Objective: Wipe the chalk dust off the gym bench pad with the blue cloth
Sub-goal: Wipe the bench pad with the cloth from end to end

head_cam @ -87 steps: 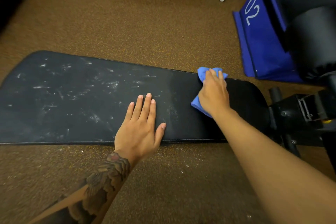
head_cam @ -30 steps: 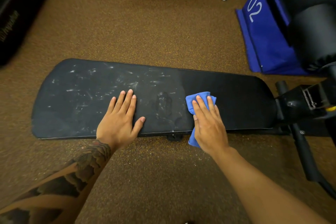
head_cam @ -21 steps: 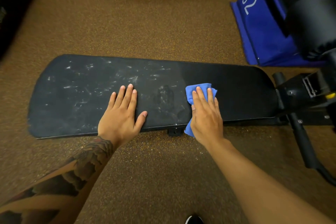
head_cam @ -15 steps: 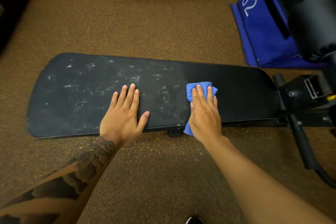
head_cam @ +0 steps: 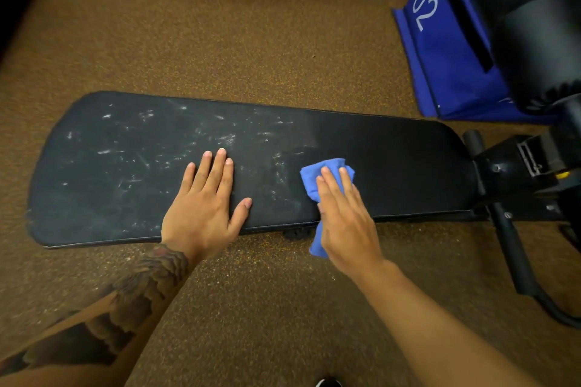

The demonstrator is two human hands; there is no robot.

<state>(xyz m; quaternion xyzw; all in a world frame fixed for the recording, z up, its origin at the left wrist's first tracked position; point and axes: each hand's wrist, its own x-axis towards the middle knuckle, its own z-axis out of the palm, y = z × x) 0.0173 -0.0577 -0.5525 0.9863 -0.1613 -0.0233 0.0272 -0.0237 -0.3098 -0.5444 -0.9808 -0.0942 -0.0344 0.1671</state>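
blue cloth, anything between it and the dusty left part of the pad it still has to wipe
Yes: the left hand lies flat on the bench pad, left of the blue cloth and amid the chalk dust. Only a smeared strip of pad separates them; nothing else visible lies on the pad ahead of the right hand.

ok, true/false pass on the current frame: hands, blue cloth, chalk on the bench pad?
1. The right hand presses the crumpled blue cloth onto the black gym bench pad. True.
2. The left hand grips a second cloth. False: it lies flat and bare on the pad.
3. White chalk dust shows mostly left of the cloth. True.
4. The cloth lies wholly on the pad. False: one end hangs over the near edge.
5. The blue fabric bag reads 05. False: it reads 02.
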